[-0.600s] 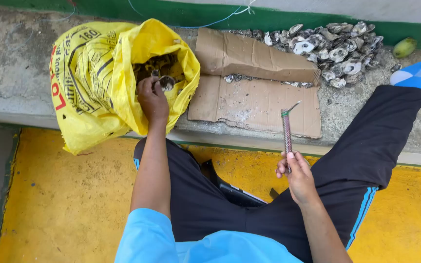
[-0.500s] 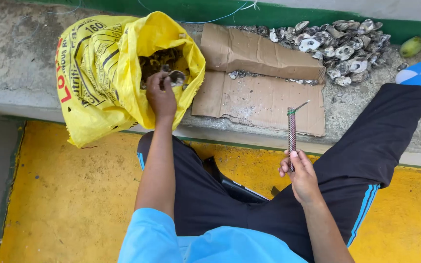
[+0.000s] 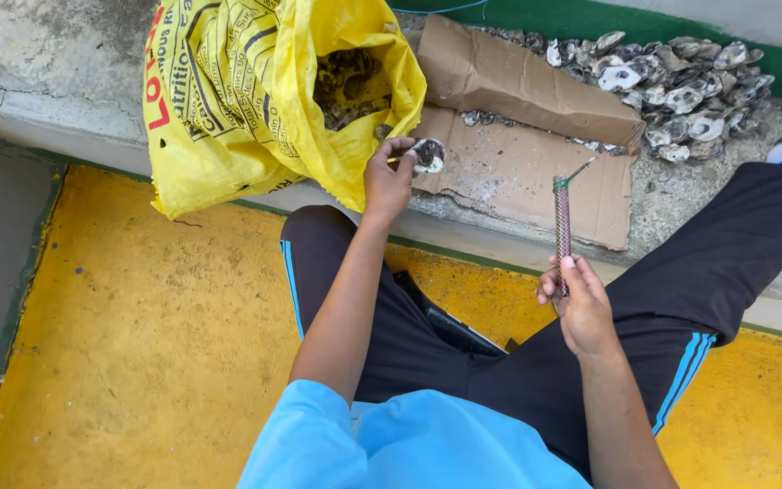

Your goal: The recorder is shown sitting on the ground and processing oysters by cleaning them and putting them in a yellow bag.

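Head view looked straight down on a seated person, and the left hand (image 3: 389, 184) had an oyster (image 3: 428, 155) pinched between fingertips and thumb, just outside the mouth of the yellow sack (image 3: 228, 100) and above the near edge of the cardboard (image 3: 518, 172). That shell looked rough and hard, probably gritty and a bit wet — likely sharp along the lip, so a grip across its thick body seemed the safe place to take it, not the thin edge. It looked light enough for one hand. The left arm was stretched forward, wrist bent slightly inward. The right hand (image 3: 581, 303) sat lower, over the lap, fingers wrapped shut round the handle of a slim knife (image 3: 562, 217) — blade pointing up and away, upright. The two hands were well apart. A heap of shells (image 3: 681, 86) lay beyond the cardboard on the concrete ledge (image 3: 47, 81).
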